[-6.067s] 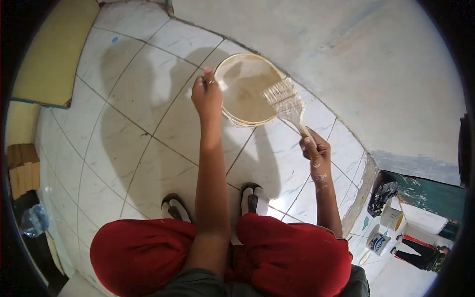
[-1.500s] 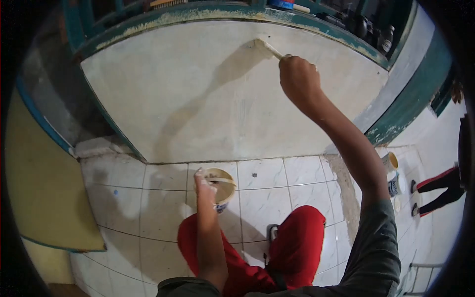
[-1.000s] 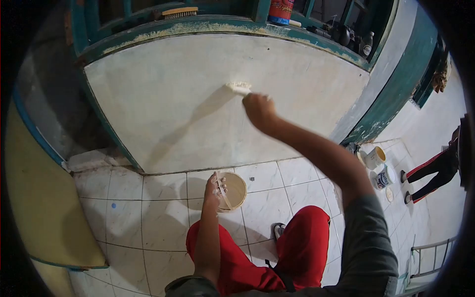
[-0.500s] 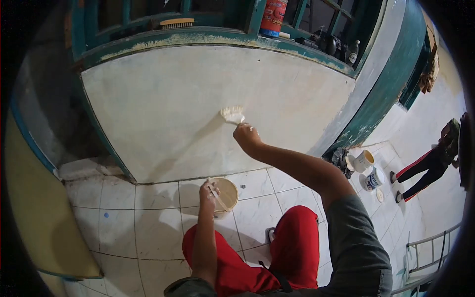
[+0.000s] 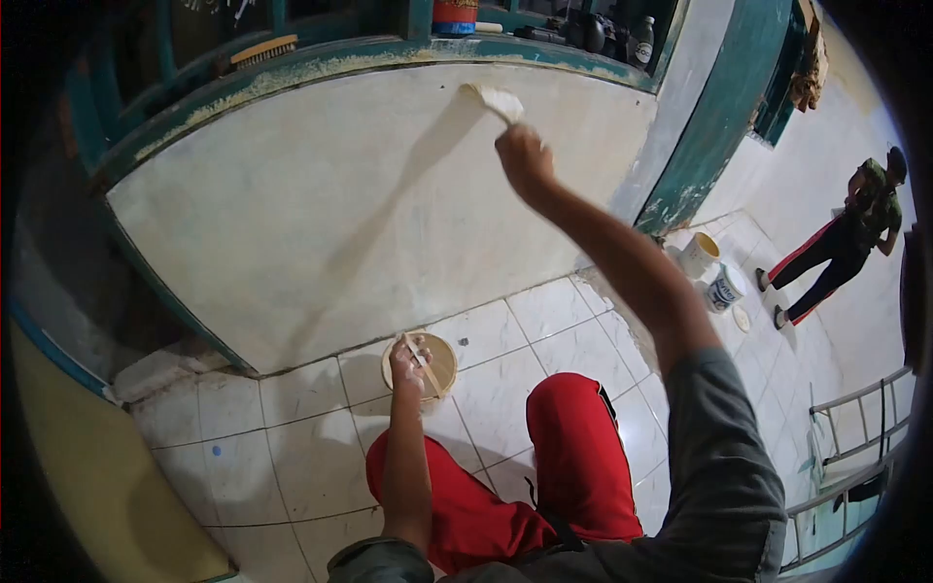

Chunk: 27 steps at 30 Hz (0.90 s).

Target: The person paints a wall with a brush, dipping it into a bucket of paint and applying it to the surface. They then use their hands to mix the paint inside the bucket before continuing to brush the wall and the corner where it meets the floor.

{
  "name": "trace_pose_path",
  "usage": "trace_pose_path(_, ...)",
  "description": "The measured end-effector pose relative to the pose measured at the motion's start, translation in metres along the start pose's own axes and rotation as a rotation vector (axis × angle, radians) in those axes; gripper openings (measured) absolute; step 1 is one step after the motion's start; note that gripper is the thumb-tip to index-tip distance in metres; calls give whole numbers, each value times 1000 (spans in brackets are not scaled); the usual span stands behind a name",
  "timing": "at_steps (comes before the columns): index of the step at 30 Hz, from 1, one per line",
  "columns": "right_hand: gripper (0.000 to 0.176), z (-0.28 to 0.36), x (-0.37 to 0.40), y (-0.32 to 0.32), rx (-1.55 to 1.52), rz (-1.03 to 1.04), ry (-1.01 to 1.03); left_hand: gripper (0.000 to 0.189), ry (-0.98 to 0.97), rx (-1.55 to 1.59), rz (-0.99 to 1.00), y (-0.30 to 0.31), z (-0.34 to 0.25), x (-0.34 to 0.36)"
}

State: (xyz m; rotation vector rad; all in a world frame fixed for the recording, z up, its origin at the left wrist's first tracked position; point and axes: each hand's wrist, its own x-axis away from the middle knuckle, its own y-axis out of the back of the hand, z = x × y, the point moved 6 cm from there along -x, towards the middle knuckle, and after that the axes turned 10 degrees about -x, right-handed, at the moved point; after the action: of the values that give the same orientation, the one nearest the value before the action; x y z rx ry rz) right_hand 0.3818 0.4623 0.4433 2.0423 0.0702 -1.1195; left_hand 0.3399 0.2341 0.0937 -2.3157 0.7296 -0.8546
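Observation:
Held by its handle in my right hand (image 5: 526,158), a pale wide brush (image 5: 498,102) has its bristles against or very near the upper part of the whitish wall (image 5: 321,185), just below the window sill. My left hand (image 5: 409,360) is at the rim of a round bucket (image 5: 445,367) on the floor. Its fingers are closed around a thin flat stick (image 5: 425,365), which slants across the bucket's opening. Pale smears mark the fingers of my left hand.
A green sill (image 5: 340,64) carries a scrub brush (image 5: 264,51), a red can (image 5: 454,16) and a bottle (image 5: 641,43). Two tubs (image 5: 699,255) (image 5: 725,290) stand on the tiles at right. Another person (image 5: 844,231) stands beyond them, near a metal rack (image 5: 860,428).
My right hand and the brush have moved up the wall, toward the sill. The whole view has shifted and tilted. My left hand stays at the bucket with the stick.

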Motion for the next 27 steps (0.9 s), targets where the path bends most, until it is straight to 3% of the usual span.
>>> trace_pose_path(1, 9, 16, 25, 4, -73, -71, 49, 21, -13, -7, 40, 0, -3, 1)
trace_pose_path(2, 10, 27, 41, -36, -125, 166, 9, 25, -2, -13, 35, 6, -2, -2)
trace_pose_path(5, 6, 65, 109, -68, -139, 255, 106, 29, 27, -85, -51, 11, -4, 0)
trace_pose_path(6, 4, 74, 130, -82, -56, 140, 192, 32, -6, -98, -16, 10, -5, 5)
trace_pose_path(7, 6, 78, 143, -114, -108, 325, 194, 32, -5, -102, -26, 8, -5, 7)
trace_pose_path(9, 6, 83, 156, -115, 22, 109, 308, 34, -10, -75, -83, 4, -2, 8)
trace_pose_path(13, 3, 31, 110, -82, -237, 106, 328, 34, 13, -58, -76, 0, 14, 2)
trace_pose_path(14, 4, 8, 92, -58, -18, -317, 427, 35, -34, -73, -92, -1, 11, 4)
trace_pose_path(17, 8, -49, -4, 18, -82, -79, 123, 37, -89, -90, -160, -4, -2, 15)
trace_pose_path(18, 8, -45, -7, 17, -108, -88, 140, 38, -69, -92, -191, -4, -2, 21)
trace_pose_path(19, 8, -35, -2, 31, 45, -378, 235, 38, -92, -81, -210, -4, -4, 25)
trace_pose_path(22, 11, 11, 38, 9, 170, -669, 366, 37, -149, -135, -230, -2, -12, 32)
trace_pose_path(23, 5, 36, 57, -20, 269, -593, 264, 35, -157, -102, -256, -2, -13, 35)
trace_pose_path(24, 8, 57, 91, -39, 275, -756, 384, 34, -166, -71, -278, 0, -14, 37)
trace_pose_path(25, 18, 79, 125, -66, 236, -692, 588, 34, -195, -79, -277, 6, -14, 37)
trace_pose_path(27, 18, 128, 176, -116, 174, -600, 661, 33, -174, -78, -280, 14, -10, 29)
